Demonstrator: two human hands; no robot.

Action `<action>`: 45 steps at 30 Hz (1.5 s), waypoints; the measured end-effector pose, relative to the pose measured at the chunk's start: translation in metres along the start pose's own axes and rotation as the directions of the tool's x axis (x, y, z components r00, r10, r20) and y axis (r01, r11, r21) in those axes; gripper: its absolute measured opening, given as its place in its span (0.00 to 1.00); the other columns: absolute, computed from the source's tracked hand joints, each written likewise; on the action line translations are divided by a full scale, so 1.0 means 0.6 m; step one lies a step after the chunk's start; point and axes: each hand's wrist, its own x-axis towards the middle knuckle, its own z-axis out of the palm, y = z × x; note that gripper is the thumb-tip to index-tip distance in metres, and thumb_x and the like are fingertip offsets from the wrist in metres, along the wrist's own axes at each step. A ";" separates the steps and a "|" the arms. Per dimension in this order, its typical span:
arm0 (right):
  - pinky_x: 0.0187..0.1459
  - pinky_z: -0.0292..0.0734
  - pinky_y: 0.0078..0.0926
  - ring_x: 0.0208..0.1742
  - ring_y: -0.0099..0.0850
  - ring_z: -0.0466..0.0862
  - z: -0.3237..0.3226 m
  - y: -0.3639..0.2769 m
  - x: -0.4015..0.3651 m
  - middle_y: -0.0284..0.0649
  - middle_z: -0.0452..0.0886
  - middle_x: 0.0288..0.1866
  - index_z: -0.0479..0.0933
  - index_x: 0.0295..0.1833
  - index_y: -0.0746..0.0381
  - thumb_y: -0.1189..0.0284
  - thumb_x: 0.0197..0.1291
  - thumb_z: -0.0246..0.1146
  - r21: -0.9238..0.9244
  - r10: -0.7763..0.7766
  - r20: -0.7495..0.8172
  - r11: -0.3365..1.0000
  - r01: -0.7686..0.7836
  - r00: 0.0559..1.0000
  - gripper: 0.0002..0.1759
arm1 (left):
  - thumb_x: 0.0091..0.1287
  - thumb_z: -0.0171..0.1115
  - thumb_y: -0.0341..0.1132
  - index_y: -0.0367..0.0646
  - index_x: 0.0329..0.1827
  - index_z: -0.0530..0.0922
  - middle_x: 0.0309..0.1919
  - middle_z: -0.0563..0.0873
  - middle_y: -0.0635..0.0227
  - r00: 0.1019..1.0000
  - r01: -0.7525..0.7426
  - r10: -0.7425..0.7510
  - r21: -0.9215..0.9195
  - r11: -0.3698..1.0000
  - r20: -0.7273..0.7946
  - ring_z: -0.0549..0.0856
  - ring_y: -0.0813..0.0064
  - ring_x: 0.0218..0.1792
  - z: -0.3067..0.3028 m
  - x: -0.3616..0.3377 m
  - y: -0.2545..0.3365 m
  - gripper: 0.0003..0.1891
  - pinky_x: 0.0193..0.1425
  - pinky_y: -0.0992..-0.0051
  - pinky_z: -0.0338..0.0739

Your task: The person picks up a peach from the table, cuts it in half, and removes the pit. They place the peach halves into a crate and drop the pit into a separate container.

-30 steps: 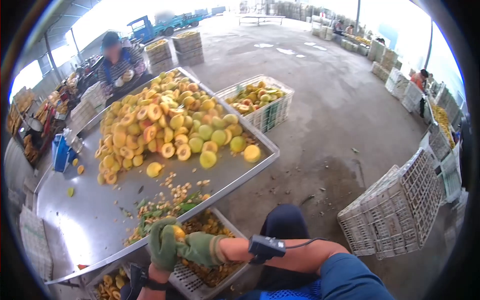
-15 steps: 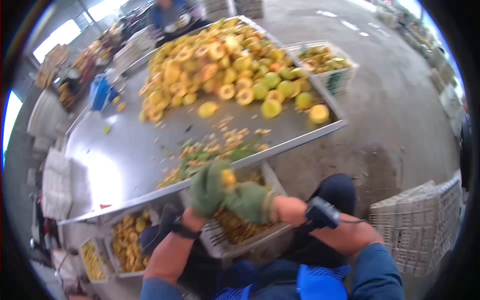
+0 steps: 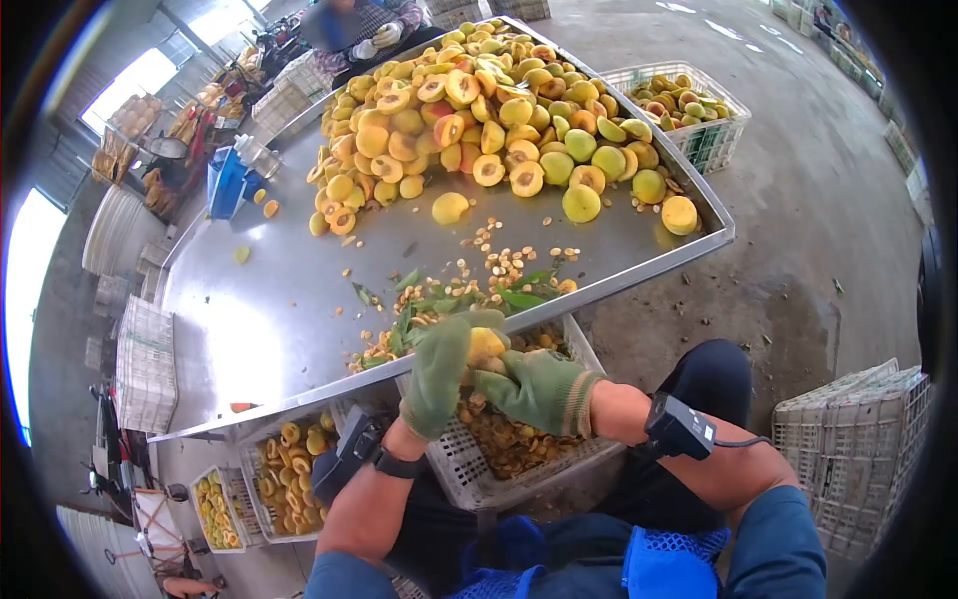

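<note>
Both my hands wear green gloves and meet above the near edge of the metal table (image 3: 319,299). My left hand (image 3: 436,374) is closed around a yellow peach (image 3: 486,344), which shows between the gloves. From the right, the fingers of my right hand (image 3: 539,391) are closed against the lower side of the same peach. Whether a small tool is hidden in the gloves I cannot make out. Right below them a white plastic crate (image 3: 454,474) holds brownish-yellow scraps. Just beyond lie split peach pits (image 3: 509,262) and green leaves (image 3: 524,299).
A big heap of whole and halved peaches (image 3: 399,130) covers the table's far side. Crates of peaches (image 3: 284,479) stand at lower left, another crate (image 3: 714,135) beyond the right edge. Stacked crates (image 3: 848,449) are at right. A person's gloved hands (image 3: 374,40) are across the table.
The view has shifted slightly, so the table sits further right and lower. My hands stay together on the peach, of which more shows between the gloves.
</note>
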 end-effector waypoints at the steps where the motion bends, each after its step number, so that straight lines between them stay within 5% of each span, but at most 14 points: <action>1: 0.42 0.81 0.52 0.42 0.59 0.87 0.004 0.000 -0.002 0.58 0.86 0.34 0.84 0.47 0.62 0.53 0.75 0.56 -0.002 -0.005 -0.005 1.000 0.005 1.000 0.23 | 0.84 0.47 0.55 0.31 0.61 0.81 0.45 0.89 0.59 1.000 -0.012 0.013 0.058 0.998 -0.009 0.88 0.71 0.46 -0.001 0.001 -0.004 0.30 0.55 0.71 0.84; 6: 0.44 0.81 0.45 0.45 0.55 0.87 0.015 0.006 -0.003 0.54 0.88 0.43 0.82 0.55 0.61 0.59 0.77 0.59 -0.029 0.029 0.042 0.999 -0.028 0.999 0.17 | 0.81 0.52 0.42 0.33 0.51 0.87 0.38 0.90 0.64 0.984 0.008 0.012 0.110 0.994 -0.178 0.86 0.76 0.40 0.021 -0.002 0.004 0.21 0.48 0.74 0.81; 9: 0.41 0.81 0.52 0.41 0.60 0.86 0.039 0.020 -0.001 0.58 0.86 0.36 0.84 0.47 0.61 0.54 0.75 0.58 0.130 -0.006 -0.049 0.991 0.013 0.999 0.21 | 0.80 0.53 0.42 0.32 0.49 0.88 0.35 0.90 0.65 0.977 0.014 0.021 0.164 0.986 -0.214 0.86 0.77 0.38 0.024 -0.003 0.009 0.20 0.46 0.73 0.81; 12: 0.41 0.81 0.52 0.42 0.61 0.86 0.034 0.012 -0.004 0.59 0.86 0.36 0.84 0.48 0.62 0.54 0.75 0.59 0.291 0.042 0.036 0.956 -0.050 0.998 0.21 | 0.80 0.53 0.42 0.32 0.48 0.88 0.35 0.91 0.64 0.976 -0.049 0.107 0.289 0.956 -0.188 0.87 0.77 0.38 0.024 -0.001 0.010 0.21 0.45 0.74 0.81; 18: 0.40 0.80 0.53 0.39 0.60 0.86 0.006 -0.002 -0.004 0.58 0.86 0.34 0.84 0.47 0.62 0.53 0.75 0.58 -0.019 0.001 0.042 1.000 0.000 0.999 0.22 | 0.77 0.54 0.40 0.32 0.47 0.88 0.36 0.91 0.64 0.990 0.010 0.035 0.314 0.949 -0.139 0.86 0.78 0.39 0.023 0.007 0.024 0.20 0.46 0.75 0.81; 24: 0.38 0.80 0.54 0.38 0.59 0.86 -0.006 -0.005 -0.009 0.57 0.85 0.33 0.83 0.47 0.62 0.51 0.76 0.57 -0.112 0.000 0.028 0.994 0.003 1.000 0.23 | 0.77 0.55 0.40 0.33 0.49 0.88 0.36 0.90 0.66 0.994 0.028 0.010 0.331 0.943 -0.112 0.85 0.79 0.38 0.028 0.013 0.034 0.19 0.45 0.77 0.80; 27: 0.38 0.80 0.53 0.37 0.59 0.86 0.015 0.019 -0.003 0.56 0.85 0.32 0.82 0.47 0.61 0.52 0.76 0.57 0.022 -0.108 -0.040 0.994 0.109 0.993 0.22 | 0.78 0.55 0.40 0.33 0.50 0.88 0.37 0.90 0.67 0.989 0.021 0.031 0.348 0.937 -0.144 0.86 0.79 0.39 0.035 0.007 0.044 0.19 0.45 0.77 0.81; 30: 0.37 0.79 0.53 0.37 0.59 0.85 0.019 0.009 -0.008 0.56 0.85 0.32 0.82 0.47 0.61 0.53 0.76 0.57 0.064 -0.060 -0.041 0.996 0.063 0.997 0.22 | 0.79 0.55 0.42 0.33 0.50 0.88 0.38 0.90 0.66 0.981 0.039 0.010 0.242 0.969 -0.196 0.86 0.79 0.40 0.035 0.000 0.027 0.19 0.45 0.77 0.80; 36: 0.36 0.78 0.51 0.37 0.59 0.85 0.036 0.020 -0.011 0.55 0.85 0.33 0.82 0.46 0.61 0.54 0.77 0.58 -0.091 -0.104 -0.099 0.991 0.095 0.990 0.20 | 0.80 0.54 0.44 0.33 0.50 0.88 0.38 0.90 0.66 0.963 0.028 0.035 0.228 0.973 -0.267 0.85 0.79 0.40 0.036 0.000 0.011 0.21 0.45 0.76 0.80; 42: 0.37 0.79 0.51 0.38 0.59 0.85 0.023 0.019 -0.012 0.55 0.86 0.34 0.83 0.48 0.60 0.56 0.76 0.59 0.054 -0.057 0.007 0.997 0.056 0.998 0.18 | 0.77 0.56 0.40 0.34 0.49 0.88 0.36 0.90 0.64 0.989 -0.085 0.130 0.467 0.880 -0.065 0.84 0.79 0.37 0.023 0.005 0.014 0.18 0.44 0.75 0.79; 45: 0.38 0.80 0.51 0.39 0.59 0.86 0.020 0.017 -0.013 0.55 0.87 0.35 0.84 0.49 0.60 0.57 0.76 0.59 0.048 -0.021 0.020 0.999 0.020 1.000 0.18 | 0.83 0.52 0.44 0.35 0.48 0.89 0.39 0.92 0.61 0.999 -0.007 0.032 0.565 0.825 -0.034 0.89 0.74 0.43 0.019 0.011 0.021 0.22 0.51 0.73 0.83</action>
